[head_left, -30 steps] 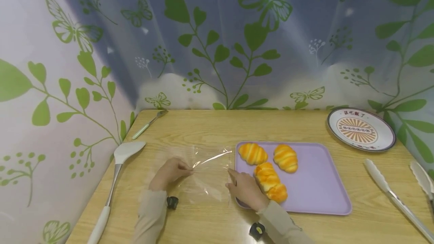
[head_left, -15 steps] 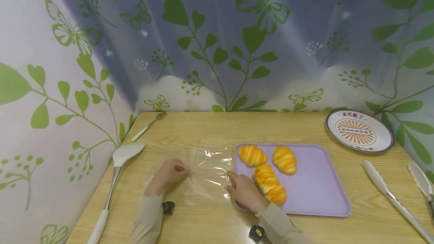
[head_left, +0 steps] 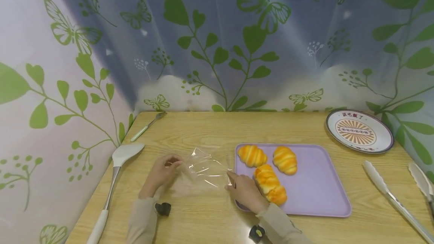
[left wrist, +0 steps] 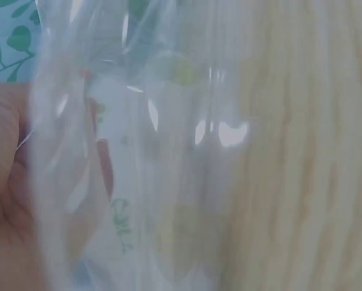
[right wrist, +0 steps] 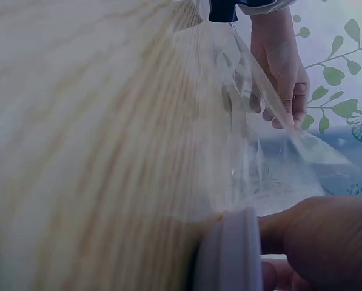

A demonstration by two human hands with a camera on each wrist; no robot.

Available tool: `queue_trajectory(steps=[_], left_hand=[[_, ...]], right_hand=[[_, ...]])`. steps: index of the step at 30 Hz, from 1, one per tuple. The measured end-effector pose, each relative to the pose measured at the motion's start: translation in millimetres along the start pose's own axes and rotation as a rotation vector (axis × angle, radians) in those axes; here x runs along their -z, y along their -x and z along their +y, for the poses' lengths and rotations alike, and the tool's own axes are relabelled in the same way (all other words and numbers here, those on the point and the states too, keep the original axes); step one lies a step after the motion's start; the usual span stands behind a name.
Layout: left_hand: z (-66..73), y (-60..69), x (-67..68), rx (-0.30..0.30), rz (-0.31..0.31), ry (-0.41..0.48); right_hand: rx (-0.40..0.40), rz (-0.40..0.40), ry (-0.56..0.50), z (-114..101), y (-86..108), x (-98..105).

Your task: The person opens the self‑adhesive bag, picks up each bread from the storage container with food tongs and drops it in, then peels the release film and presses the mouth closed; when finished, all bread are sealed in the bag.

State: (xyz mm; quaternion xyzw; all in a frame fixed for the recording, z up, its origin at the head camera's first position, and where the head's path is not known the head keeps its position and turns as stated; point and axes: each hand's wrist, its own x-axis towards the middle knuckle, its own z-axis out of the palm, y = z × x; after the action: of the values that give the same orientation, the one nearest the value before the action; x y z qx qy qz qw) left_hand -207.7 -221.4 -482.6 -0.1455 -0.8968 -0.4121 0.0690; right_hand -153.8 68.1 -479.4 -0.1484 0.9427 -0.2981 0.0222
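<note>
A clear plastic bag [head_left: 205,174] lies over the wood table, left of the purple tray [head_left: 315,183]. My left hand [head_left: 161,172] pinches its left edge between thumb and fingers; in the right wrist view this hand [right wrist: 282,66] holds that edge raised. Creased film [left wrist: 150,151] covers part of the left hand [left wrist: 11,206] in the left wrist view. At the bag's right edge, my right hand [head_left: 247,193] rests by the tray, its index finger straight on the film and the thumb apart. The right hand [right wrist: 326,239] is partly behind the tray rim [right wrist: 253,248].
Several breads [head_left: 269,181] sit on the tray's left half. A patterned plate [head_left: 359,131] is at the back right, with tongs [head_left: 395,198] in front. On the left lie a white spatula [head_left: 115,176] and a small fork [head_left: 147,127].
My left hand has moved left and slightly back, drawing the bag's left edge along, and the creases in the film have shifted. The right hand stays in place beside the tray.
</note>
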Motion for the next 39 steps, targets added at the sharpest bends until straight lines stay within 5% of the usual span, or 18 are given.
queue_trajectory(steps=[9,18,26,34,39], left_hand=[[3.2,0.5,8.4,-0.057,0.063,0.045],[3.2,0.1,0.4,-0.009,0.078,0.086],[-2.6,-0.2,-9.5,-0.058,0.125,0.114],[-3.7,-1.9,-8.7,-0.068,0.148,0.15],[-0.6,-0.3,-7.1,-0.021,0.131,0.166]], right_hand=[[0.007,0.021,-0.005,-0.8,-0.8,0.9],[-0.011,0.015,-0.124,-0.6,-0.6,6.7],[0.003,0.135,-0.263,8.9,20.3,51.2],[-0.09,0.441,-0.222,74.2,72.2,107.4],[-0.366,0.595,-0.166,140.3,116.6,144.5]])
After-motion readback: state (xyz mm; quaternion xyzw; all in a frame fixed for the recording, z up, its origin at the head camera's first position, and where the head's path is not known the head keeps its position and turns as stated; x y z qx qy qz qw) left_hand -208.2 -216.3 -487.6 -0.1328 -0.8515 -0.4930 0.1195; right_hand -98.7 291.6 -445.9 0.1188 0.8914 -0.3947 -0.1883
